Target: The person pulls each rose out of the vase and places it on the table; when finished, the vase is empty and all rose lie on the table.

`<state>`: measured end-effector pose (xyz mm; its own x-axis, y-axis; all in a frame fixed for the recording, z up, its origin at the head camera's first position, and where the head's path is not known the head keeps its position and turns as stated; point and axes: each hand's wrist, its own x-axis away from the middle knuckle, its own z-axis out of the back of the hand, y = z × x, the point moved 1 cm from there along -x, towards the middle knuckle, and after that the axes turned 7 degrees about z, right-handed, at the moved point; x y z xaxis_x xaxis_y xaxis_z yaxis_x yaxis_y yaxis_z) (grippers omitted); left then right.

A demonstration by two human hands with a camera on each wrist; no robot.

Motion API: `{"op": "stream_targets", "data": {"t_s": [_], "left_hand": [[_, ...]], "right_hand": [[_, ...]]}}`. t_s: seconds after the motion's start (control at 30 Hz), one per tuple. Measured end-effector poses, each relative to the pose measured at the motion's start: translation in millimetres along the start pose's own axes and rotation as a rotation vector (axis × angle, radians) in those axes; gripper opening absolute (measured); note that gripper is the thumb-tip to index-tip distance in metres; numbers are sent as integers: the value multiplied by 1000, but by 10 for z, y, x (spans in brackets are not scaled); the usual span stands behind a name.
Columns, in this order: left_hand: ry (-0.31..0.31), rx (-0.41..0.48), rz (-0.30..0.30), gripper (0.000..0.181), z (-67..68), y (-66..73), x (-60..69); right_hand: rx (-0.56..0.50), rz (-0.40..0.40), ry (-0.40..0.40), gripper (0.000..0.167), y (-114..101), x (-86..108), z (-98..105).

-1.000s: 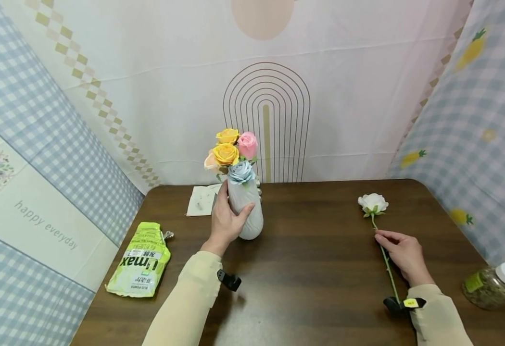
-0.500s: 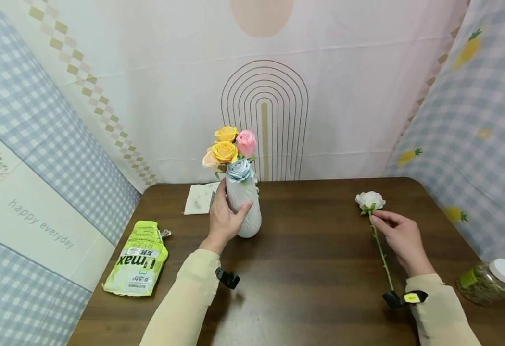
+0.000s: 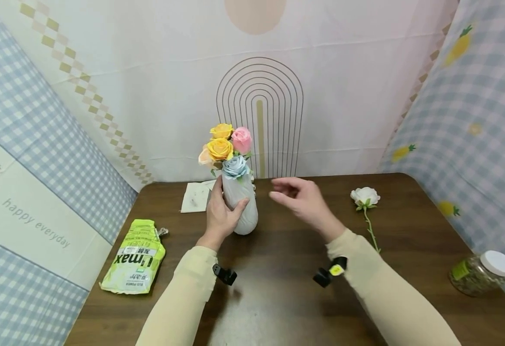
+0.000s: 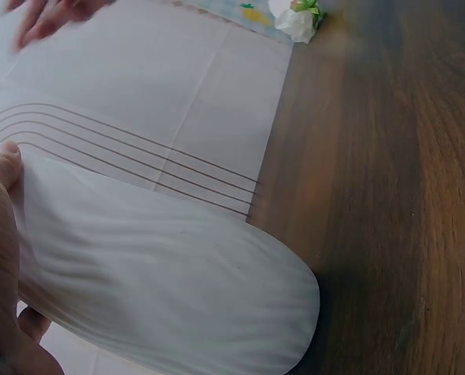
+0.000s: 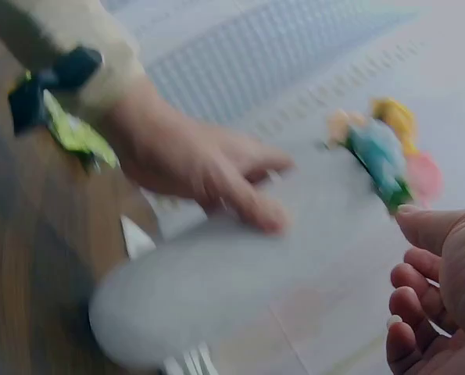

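My left hand (image 3: 223, 214) grips a white, ridged vase (image 3: 246, 211) near its upper part, thumb across the front. In the vase's mouth stand several artificial roses: yellow roses (image 3: 220, 149), a pink rose (image 3: 241, 140), a peach rose (image 3: 205, 157) and a light blue rose (image 3: 236, 166). To the right of the vase my right hand (image 3: 306, 199) hovers, fingers loosely bent and holding nothing. The right wrist view, blurred, shows that hand (image 5: 451, 289) beside the vase (image 5: 232, 273), apart from it. A single white rose (image 3: 365, 196) lies on the table at the right, its lower stem hidden behind my right sleeve.
A green and white bag (image 3: 134, 259) lies at the left of the brown wooden table (image 3: 274, 298). White paper (image 3: 195, 197) sits behind the vase. A clear jar with a white lid (image 3: 482, 273) is at the right edge. Patterned cloth (image 3: 183, 96) hangs behind.
My right hand has let go of the white rose and moved left toward the vase. The white rose stays on the table. My left hand keeps its hold on the vase.
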<state>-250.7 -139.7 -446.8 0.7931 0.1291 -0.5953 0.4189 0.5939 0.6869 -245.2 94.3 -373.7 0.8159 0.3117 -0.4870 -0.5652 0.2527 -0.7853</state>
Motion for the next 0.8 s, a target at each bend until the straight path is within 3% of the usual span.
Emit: {"op": "stream_targets", "data": {"t_s": [0.13,0.27,0.4,0.57,0.8], "left_hand": [[8,-3,-12,87,16,-3,-13],[16,-5,-28,89,19,-6,-17],[14,-2,-32,89,15,-16,-17],[11,-5,-28,91,10,-17,-14],[19,-7,-41,90,-8,-22,5]], "right_hand": [[-57,33,0,36,-75,-232,-316],[-150,19,31,42,-133,-371,-499],[-250,5,58,46,-159,-442,-604],[-269,-1,41,48,-154,-481,-698],[-320,-62,61,36,-180,-536,-770]]}}
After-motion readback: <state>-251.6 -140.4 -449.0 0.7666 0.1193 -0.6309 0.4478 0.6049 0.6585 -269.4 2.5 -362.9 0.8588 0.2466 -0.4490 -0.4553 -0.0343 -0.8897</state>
